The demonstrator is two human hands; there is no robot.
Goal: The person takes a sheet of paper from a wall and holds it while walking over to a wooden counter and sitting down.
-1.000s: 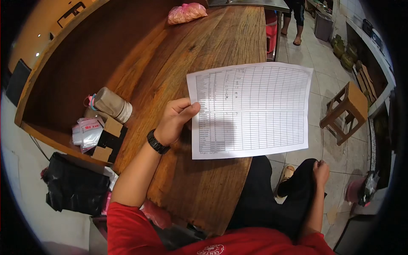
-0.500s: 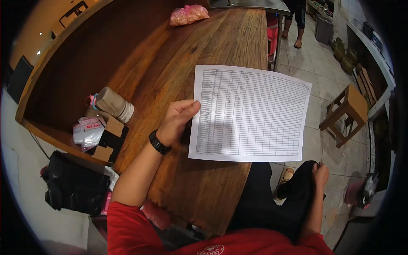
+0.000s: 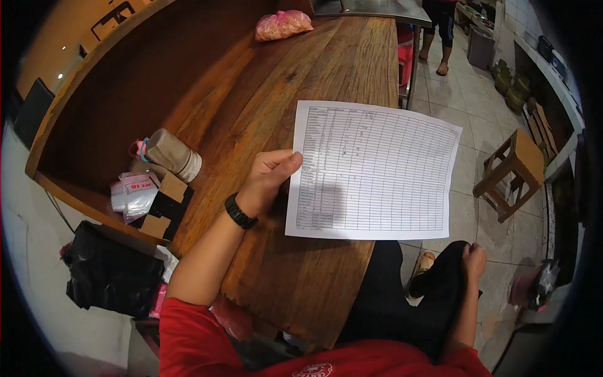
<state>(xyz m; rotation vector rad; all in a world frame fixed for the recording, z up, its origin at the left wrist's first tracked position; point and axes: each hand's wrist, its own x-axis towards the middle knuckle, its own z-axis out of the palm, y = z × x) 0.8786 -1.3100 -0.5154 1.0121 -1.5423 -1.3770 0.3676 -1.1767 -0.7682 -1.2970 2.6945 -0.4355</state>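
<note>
My left hand, with a dark watch on the wrist, pinches the left edge of a white paper sheet. The thumb lies on top and the other fingers go behind it. A printed table with many rows covers the sheet, with some marks in its left columns. It is held above the right edge of the wooden table, and a shadow falls on its lower left. My right hand rests by my right knee in black trousers. Its fingers are curled, and what is inside them is hidden.
On the table's left stand a clear plastic jar, plastic packets and a black-and-brown box. A pink bag lies at the far end. A wooden stool stands on the tiled floor. Another person's legs show beyond.
The paper and my left hand appear slightly further right in view, and the table and its items shift slightly right too. The left hand's grip and the right hand's place look the same.
</note>
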